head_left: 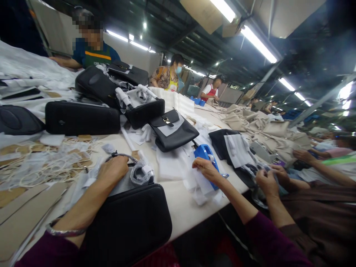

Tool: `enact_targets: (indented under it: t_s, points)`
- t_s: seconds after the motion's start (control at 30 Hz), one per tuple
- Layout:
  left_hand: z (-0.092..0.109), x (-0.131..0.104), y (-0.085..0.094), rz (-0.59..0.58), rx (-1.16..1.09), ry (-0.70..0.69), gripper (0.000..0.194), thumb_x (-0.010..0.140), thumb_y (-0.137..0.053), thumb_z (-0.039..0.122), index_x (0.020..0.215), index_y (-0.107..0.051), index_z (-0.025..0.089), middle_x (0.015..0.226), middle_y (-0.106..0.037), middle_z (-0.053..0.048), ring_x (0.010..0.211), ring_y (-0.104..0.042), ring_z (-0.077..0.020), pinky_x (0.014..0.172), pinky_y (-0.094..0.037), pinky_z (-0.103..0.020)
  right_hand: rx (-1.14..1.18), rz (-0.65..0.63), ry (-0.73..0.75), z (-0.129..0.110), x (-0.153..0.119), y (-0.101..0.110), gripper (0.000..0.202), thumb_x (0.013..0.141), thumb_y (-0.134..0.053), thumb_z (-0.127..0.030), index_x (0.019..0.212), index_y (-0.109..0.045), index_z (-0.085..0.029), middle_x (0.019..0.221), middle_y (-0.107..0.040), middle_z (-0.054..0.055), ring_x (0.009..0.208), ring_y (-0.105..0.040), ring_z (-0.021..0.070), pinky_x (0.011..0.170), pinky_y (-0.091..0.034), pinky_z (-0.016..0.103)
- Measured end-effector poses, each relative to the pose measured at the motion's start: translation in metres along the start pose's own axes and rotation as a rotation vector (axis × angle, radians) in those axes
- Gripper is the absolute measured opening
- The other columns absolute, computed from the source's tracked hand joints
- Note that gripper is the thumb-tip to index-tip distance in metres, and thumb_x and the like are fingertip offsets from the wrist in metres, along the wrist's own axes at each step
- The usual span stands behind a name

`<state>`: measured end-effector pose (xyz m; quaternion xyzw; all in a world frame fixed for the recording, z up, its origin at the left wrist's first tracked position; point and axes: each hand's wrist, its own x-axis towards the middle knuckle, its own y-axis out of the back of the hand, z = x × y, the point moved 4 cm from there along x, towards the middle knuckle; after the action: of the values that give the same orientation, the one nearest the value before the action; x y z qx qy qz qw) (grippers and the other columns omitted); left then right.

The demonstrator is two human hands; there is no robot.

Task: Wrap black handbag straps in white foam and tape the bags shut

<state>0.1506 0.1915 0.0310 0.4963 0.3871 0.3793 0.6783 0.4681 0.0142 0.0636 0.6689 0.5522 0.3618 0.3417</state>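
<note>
My left hand (114, 168) is closed on the wrapped handle of a black bag (133, 218), which lies on the near edge of the table with its flat base toward me. A coil of plastic-wrapped strap (141, 173) rests on top of this bag. To the right, my right hand (206, 170) has its fingers pinched at a thin white sheet (202, 184), beside a blue tape dispenser (207, 155). Farther back, a black bag with a gold clasp (175, 129) lies on white sheets.
Several black bags (82, 118) stand at the back left. Cords and tags (47, 159) cover the left side, near cardboard pieces (27, 215). A co-worker's hands (268, 181) work at another black bag (232, 152) on the right. Beige material (267, 128) is heaped beyond.
</note>
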Motion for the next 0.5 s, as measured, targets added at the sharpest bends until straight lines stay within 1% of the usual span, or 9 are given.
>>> enact_targets:
  t_s: [0.03,0.07,0.17,0.23,0.27,0.33,0.37,0.43,0.5]
  points:
    - [0.001,0.000,0.000,-0.002,0.004,0.000,0.036,0.085,-0.033,0.012,0.100,-0.065,0.013,0.108,-0.067,-0.020,0.100,-0.063,-0.0366,0.080,-0.049,-0.046,0.006,-0.053,0.029,0.000,-0.002,0.000,0.037,0.076,-0.031,-0.003,0.085,-0.064,-0.016,0.086,-0.062,0.003,0.083,-0.058,0.0148,0.081,-0.044,0.027]
    - [0.001,0.000,0.000,-0.003,0.007,0.002,0.035,0.085,-0.033,0.012,0.100,-0.065,0.012,0.109,-0.066,-0.021,0.101,-0.063,-0.0366,0.081,-0.049,-0.046,0.005,-0.108,0.061,0.000,-0.006,0.001,0.042,0.073,-0.031,0.000,0.090,-0.066,-0.015,0.091,-0.064,0.004,0.087,-0.059,0.0149,0.084,-0.044,0.028]
    - [0.003,0.000,0.000,-0.013,0.016,0.008,0.034,0.086,-0.034,0.012,0.101,-0.064,0.012,0.110,-0.066,-0.019,0.100,-0.063,-0.0342,0.082,-0.049,-0.045,-0.045,-0.249,0.172,-0.002,-0.020,0.002,0.063,0.067,-0.027,0.008,0.114,-0.062,-0.017,0.111,-0.062,0.006,0.105,-0.057,0.0147,0.093,-0.042,0.029]
    - [0.003,0.000,0.000,-0.024,0.024,0.010,0.034,0.087,-0.034,0.013,0.103,-0.064,0.012,0.110,-0.066,-0.018,0.100,-0.063,-0.0338,0.082,-0.049,-0.045,-0.126,-0.284,0.215,-0.002,-0.030,0.003,0.068,0.070,-0.027,0.010,0.123,-0.058,-0.020,0.120,-0.059,0.006,0.110,-0.055,0.0144,0.096,-0.041,0.030]
    - [0.003,0.001,-0.001,-0.027,0.030,0.009,0.035,0.088,-0.033,0.013,0.104,-0.063,0.012,0.110,-0.066,-0.018,0.100,-0.063,-0.0342,0.082,-0.048,-0.045,-0.185,-0.292,0.232,-0.002,-0.034,0.003,0.065,0.074,-0.030,0.009,0.125,-0.057,-0.021,0.122,-0.058,0.007,0.112,-0.054,0.0152,0.097,-0.041,0.031]
    - [0.003,0.002,-0.001,-0.028,0.041,0.005,0.035,0.088,-0.033,0.014,0.105,-0.063,0.012,0.111,-0.065,-0.019,0.100,-0.062,-0.0354,0.081,-0.048,-0.045,-0.334,-0.283,0.263,-0.003,-0.042,0.003,0.053,0.080,-0.042,0.004,0.123,-0.059,-0.022,0.128,-0.055,0.009,0.118,-0.050,0.0196,0.100,-0.039,0.036]
    - [0.003,0.002,-0.001,-0.026,0.047,0.002,0.035,0.088,-0.033,0.014,0.105,-0.063,0.012,0.111,-0.065,-0.019,0.100,-0.062,-0.0358,0.081,-0.048,-0.045,-0.408,-0.265,0.281,-0.004,-0.046,0.003,0.047,0.081,-0.049,0.001,0.120,-0.061,-0.022,0.133,-0.052,0.010,0.123,-0.046,0.0226,0.103,-0.036,0.040]
    - [0.004,0.002,-0.001,-0.025,0.060,-0.005,0.034,0.089,-0.032,0.014,0.103,-0.064,0.011,0.109,-0.065,-0.019,0.099,-0.062,-0.0357,0.081,-0.048,-0.045,-0.512,-0.215,0.328,-0.007,-0.053,0.003,0.039,0.080,-0.059,-0.003,0.113,-0.065,-0.023,0.145,-0.041,0.011,0.133,-0.036,0.0275,0.106,-0.031,0.046]
    - [0.004,0.001,0.000,-0.025,0.068,-0.009,0.035,0.091,-0.031,0.017,0.101,-0.064,0.010,0.107,-0.066,-0.019,0.097,-0.063,-0.0343,0.081,-0.048,-0.044,-0.553,-0.169,0.391,-0.013,-0.061,0.002,0.030,0.082,-0.061,-0.005,0.105,-0.067,-0.023,0.152,-0.032,0.007,0.138,-0.028,0.0283,0.109,-0.027,0.049]
